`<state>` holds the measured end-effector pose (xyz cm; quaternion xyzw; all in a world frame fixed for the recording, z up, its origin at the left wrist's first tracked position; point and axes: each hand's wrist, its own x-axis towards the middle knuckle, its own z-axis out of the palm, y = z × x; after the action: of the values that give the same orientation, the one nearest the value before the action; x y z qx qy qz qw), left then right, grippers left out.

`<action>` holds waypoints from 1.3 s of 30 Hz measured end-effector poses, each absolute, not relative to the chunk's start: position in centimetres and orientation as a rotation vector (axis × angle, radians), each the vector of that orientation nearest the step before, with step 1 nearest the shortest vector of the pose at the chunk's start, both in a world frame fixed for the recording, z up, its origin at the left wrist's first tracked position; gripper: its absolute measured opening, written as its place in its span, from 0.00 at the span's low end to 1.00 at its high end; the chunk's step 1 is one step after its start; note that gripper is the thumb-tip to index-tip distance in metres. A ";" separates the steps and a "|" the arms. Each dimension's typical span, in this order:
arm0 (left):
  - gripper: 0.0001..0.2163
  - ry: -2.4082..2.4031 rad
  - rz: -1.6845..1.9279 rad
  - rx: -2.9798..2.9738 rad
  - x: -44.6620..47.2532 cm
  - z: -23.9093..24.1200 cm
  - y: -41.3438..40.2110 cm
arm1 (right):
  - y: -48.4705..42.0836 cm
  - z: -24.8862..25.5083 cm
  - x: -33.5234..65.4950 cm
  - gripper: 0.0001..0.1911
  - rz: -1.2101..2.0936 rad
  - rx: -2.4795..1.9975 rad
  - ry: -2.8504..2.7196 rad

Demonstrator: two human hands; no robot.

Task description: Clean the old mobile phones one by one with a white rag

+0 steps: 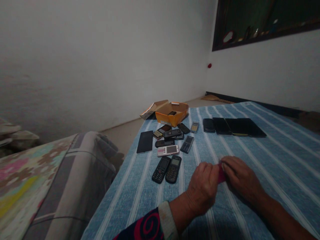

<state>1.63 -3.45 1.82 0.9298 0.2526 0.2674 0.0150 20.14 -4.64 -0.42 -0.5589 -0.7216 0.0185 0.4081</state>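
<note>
My left hand (203, 183) and my right hand (241, 176) meet over the front of the blue striped cloth, both with fingers closed. Between them is a small magenta object (221, 174), mostly covered by the fingers, so its kind cannot be made out. Left of my left hand, a black keypad phone (173, 170) lies beside another dark keypad phone (161, 169). Farther back are a white-and-pink phone (168, 150), a grey keypad phone (187, 144) and a loose cluster of several more dark phones (172, 134).
An orange box (172, 116) with its lid open stands at the back, something dark inside. Black flat devices (237, 127) lie in a row at the back right; a dark tablet-like slab (144, 141) lies left. A draped grey-striped cloth (82, 166) is beyond the left edge.
</note>
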 end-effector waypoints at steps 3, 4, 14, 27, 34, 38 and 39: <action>0.10 0.820 0.811 2.875 1.6 2.0 -3.6 | -4.5 -0.4 20.7 0.15 0.188 -1.483 -1.663; 0.10 0.828 0.803 2.867 1.6 2.0 -3.6 | -4.5 -0.3 20.8 0.15 0.250 -1.515 -1.605; 0.10 0.837 0.838 2.837 1.6 2.1 -3.5 | -5.1 1.0 20.0 0.20 0.636 -1.650 -1.157; 0.16 0.850 0.858 2.684 1.2 1.6 -3.2 | -5.1 2.2 19.1 0.17 0.512 -1.681 -1.114; 0.16 0.896 0.794 2.684 1.3 1.7 -3.2 | -5.2 2.2 18.9 0.15 0.491 -1.646 -1.143; 0.13 0.956 0.760 2.721 1.4 1.7 -3.2 | -5.1 2.0 18.8 0.14 0.450 -1.596 -1.187; 0.13 0.967 0.756 2.732 1.4 1.8 -3.2 | -5.1 2.0 18.7 0.13 0.441 -1.585 -1.198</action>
<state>1.44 -3.20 1.76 0.9098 0.3219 0.2517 0.0731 18.74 -5.10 1.96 -0.6627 -0.5009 0.1845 0.5252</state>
